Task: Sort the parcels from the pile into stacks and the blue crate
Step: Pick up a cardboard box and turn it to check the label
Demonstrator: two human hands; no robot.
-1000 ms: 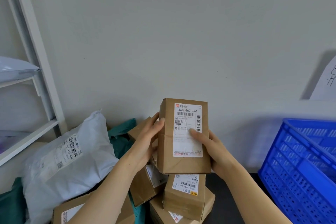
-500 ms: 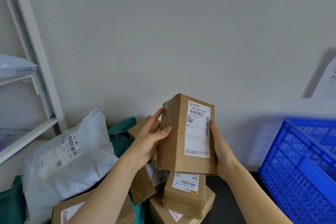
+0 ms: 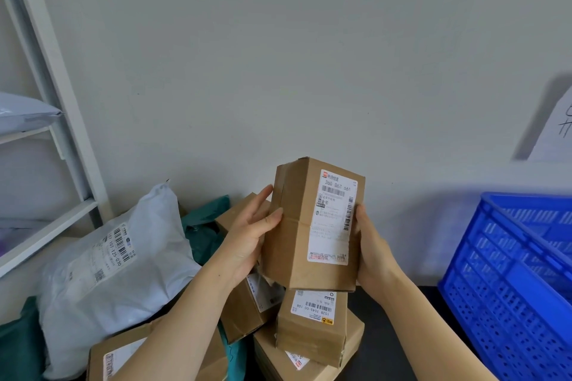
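Note:
I hold a brown cardboard box (image 3: 294, 232) with a white shipping label upright in the air, above the pile. My left hand (image 3: 250, 232) grips its left side, thumb across the front face. My right hand (image 3: 370, 246) grips its right side, fingers hidden behind the box. Beneath it lies the pile: a smaller labelled box (image 3: 311, 326) on a flat carton (image 3: 353, 337), more brown boxes (image 3: 244, 312), a grey poly mailer (image 3: 114, 266) and teal bags (image 3: 204, 223). The blue crate (image 3: 513, 288) stands at the right.
A white shelf frame (image 3: 62, 120) stands at the left with a grey mailer (image 3: 24, 114) on a shelf. A pale wall (image 3: 294, 56) rises close behind the pile. A sheet of paper (image 3: 557, 127) hangs on the wall at the right. The dark tabletop (image 3: 399, 340) shows between pile and crate.
The box has turned so its left side now faces me and its label faces right. My right hand slid from the label to the box's right edge. The box shifted slightly right.

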